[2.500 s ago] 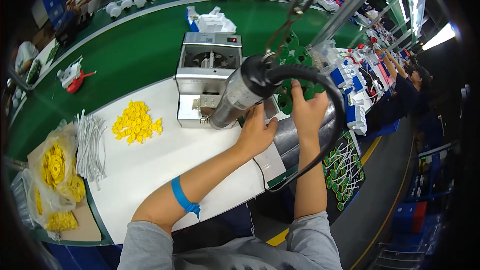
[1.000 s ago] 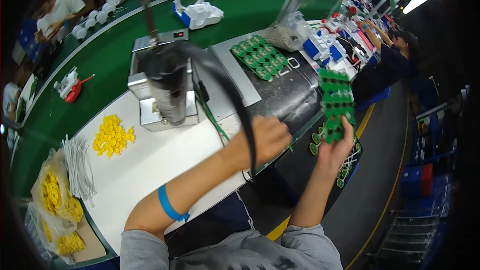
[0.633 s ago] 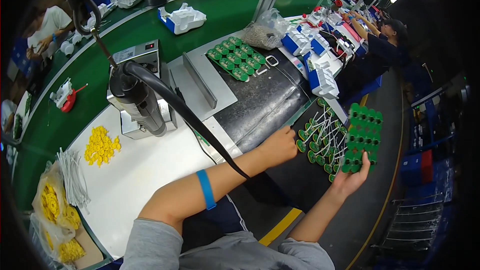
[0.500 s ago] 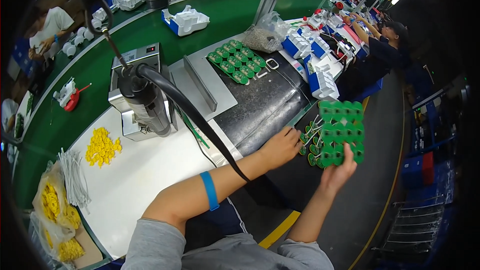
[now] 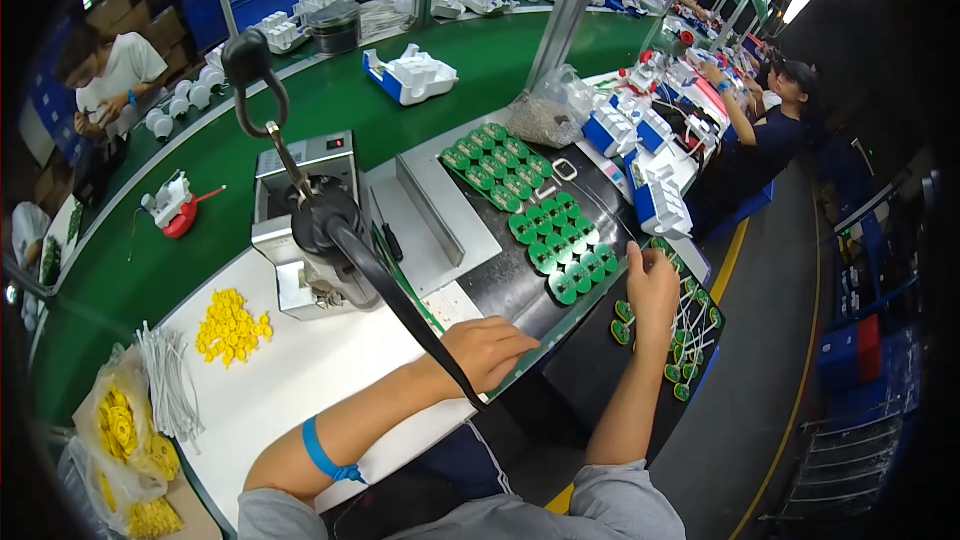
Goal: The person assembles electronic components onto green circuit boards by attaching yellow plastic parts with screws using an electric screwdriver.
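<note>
A panel of round green circuit boards (image 5: 565, 245) lies on the black mat (image 5: 495, 280), nearer to me than a second such panel (image 5: 495, 166). Just past the near panel's right end is my right hand (image 5: 652, 290), raised with bent fingers, thumb and forefinger a little apart and nothing visible between them. My left hand (image 5: 487, 352) is at the front edge of the worktable, its fingers loosely extended to the right and holding nothing I can see. Below and right of my right hand, several small round boards with white wires (image 5: 690, 340) rest on a black surface.
A metal machine (image 5: 315, 230) with a thick black cable (image 5: 385, 290) hanging before it stands on the white tabletop. Yellow plastic parts (image 5: 233, 327), white strips (image 5: 168, 380) and bagged yellow pieces (image 5: 118, 420) lie left. White-and-blue housings (image 5: 660, 202) stand right, near a co-worker (image 5: 775, 130).
The near board panel, earlier held up in my right hand, now lies on the black mat, released. My left hand has drawn back left from the wired boards to the table edge.
</note>
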`<act>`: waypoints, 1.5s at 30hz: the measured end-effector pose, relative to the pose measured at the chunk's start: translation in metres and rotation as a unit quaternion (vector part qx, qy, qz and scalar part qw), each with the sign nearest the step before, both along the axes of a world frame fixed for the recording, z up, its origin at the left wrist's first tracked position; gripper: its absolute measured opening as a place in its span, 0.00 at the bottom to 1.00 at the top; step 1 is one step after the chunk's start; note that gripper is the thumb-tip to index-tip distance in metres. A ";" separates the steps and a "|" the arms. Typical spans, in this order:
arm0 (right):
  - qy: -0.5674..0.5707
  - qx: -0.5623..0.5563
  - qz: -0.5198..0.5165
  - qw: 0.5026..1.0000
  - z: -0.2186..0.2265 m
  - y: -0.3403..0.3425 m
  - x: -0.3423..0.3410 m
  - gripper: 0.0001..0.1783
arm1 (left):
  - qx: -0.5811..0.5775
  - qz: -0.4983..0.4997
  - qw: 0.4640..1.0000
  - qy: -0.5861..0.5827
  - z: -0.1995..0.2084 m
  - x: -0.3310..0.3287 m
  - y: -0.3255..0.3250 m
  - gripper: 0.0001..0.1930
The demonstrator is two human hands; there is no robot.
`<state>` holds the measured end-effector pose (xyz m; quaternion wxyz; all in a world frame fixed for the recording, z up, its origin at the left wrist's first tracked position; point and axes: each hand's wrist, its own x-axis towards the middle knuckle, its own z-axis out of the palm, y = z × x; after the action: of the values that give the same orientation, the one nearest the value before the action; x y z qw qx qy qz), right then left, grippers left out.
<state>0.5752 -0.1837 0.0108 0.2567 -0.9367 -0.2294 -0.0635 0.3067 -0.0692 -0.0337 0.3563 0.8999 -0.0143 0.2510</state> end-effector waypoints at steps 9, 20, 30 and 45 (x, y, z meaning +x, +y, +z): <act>-0.136 -0.021 0.220 0.966 -0.045 0.189 0.020 0.33 | -0.040 -0.036 0.998 -0.018 0.000 -0.005 0.007 0.11; 0.239 0.214 0.298 0.899 0.019 0.181 -0.027 0.23 | -0.063 0.074 0.989 -0.107 0.012 -0.034 0.015 0.11; -0.099 0.319 0.374 0.865 0.059 0.140 -0.159 0.15 | -0.215 0.323 0.914 -0.118 -0.027 -0.046 0.054 0.41; -0.149 0.278 0.410 0.856 0.034 0.148 -0.178 0.18 | -0.313 0.285 0.903 -0.071 -0.052 -0.058 0.061 0.45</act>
<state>0.3970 -0.0356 0.0451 0.4718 -0.6268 -0.6010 -0.1529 0.2490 -0.0079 -0.0852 0.5306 0.6879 0.2968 0.3966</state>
